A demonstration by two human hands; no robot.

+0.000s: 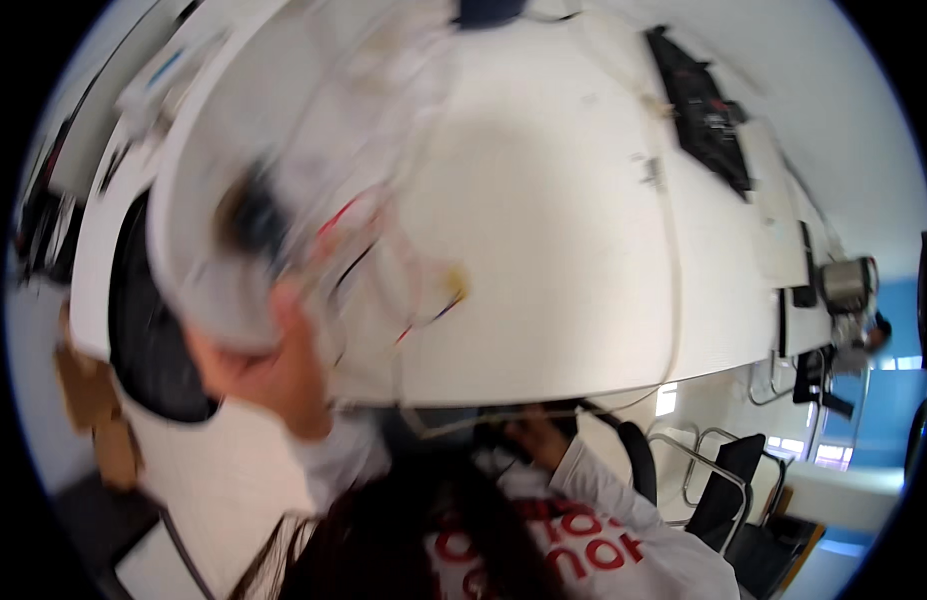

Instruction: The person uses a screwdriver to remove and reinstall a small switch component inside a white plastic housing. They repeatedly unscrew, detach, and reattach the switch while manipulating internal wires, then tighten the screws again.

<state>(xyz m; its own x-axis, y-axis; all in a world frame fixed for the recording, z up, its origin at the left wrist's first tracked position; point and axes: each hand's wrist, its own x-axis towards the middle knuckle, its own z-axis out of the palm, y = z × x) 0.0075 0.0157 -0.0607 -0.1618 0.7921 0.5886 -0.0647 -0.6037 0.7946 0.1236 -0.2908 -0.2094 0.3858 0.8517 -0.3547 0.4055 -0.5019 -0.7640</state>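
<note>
My left hand (269,365) is closed on the near edge of a large white plastic container (174,220), thumb over its rim and fingers underneath. The container is tilted and blurred by motion. A dark blue and brown object (254,215), too smeared to name, lies inside. Thin wires (354,260) in red, black and white trail over its right side onto the white table (564,250), one ending in a small yellow piece (457,284). Below the table's front edge, my right hand (539,437) sits near my lap; its fingers are dark and partly hidden.
A long beige cable (674,260) runs across the table, over its front edge toward my lap. A black flat bag-like item (699,110) lies at the far right. A black chair (144,310) stands at left; more chairs (729,490) stand at right. Cardboard (89,400) is at far left.
</note>
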